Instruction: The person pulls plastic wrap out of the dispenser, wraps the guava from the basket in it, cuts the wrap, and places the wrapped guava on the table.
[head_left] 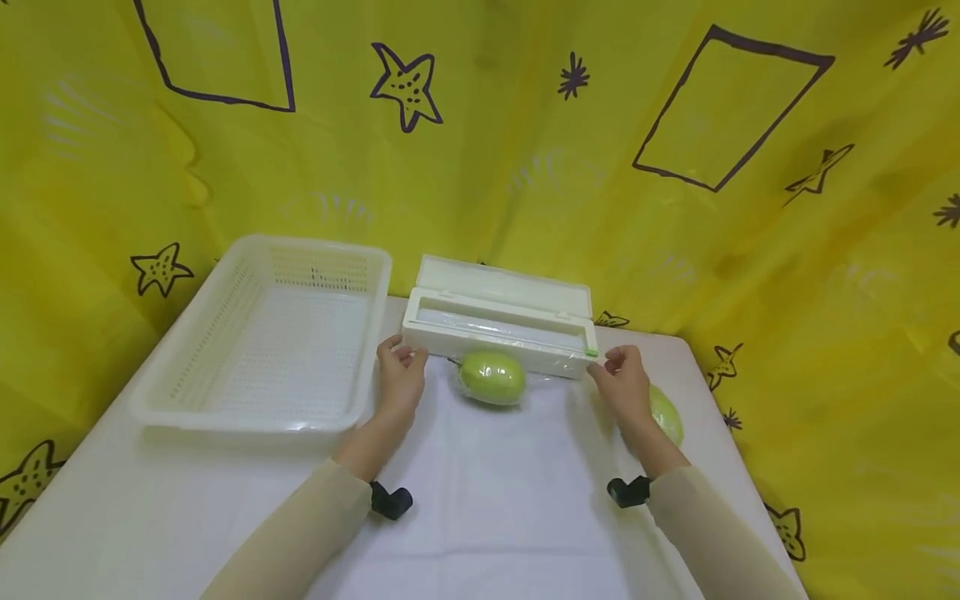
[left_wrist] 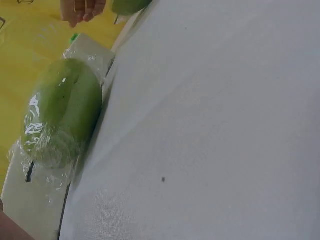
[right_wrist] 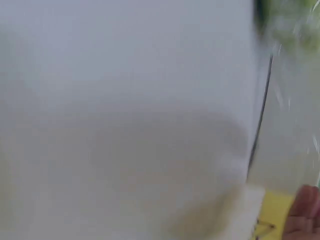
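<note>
A white cling film box (head_left: 502, 350) stands at the table's back with its lid raised and a film roll inside. Against its front lies a green melon (head_left: 492, 377), with shiny clear film (left_wrist: 52, 145) over it and a dark stem at one end. My left hand (head_left: 401, 379) is at the box's left front corner, thumb and fingers apart. At the opposite end, beside the green piece on the box, is my right hand (head_left: 624, 383), its fingers loosely bent. A second green melon (head_left: 666, 415) lies behind the right wrist, partly hidden by it.
A white plastic basket (head_left: 172, 412) with slotted sides sits on the left of the table, close to my left hand. White cloth (head_left: 487, 508) covers the table. A yellow curtain (head_left: 487, 167) with dark drawings hangs directly behind the box and around the sides.
</note>
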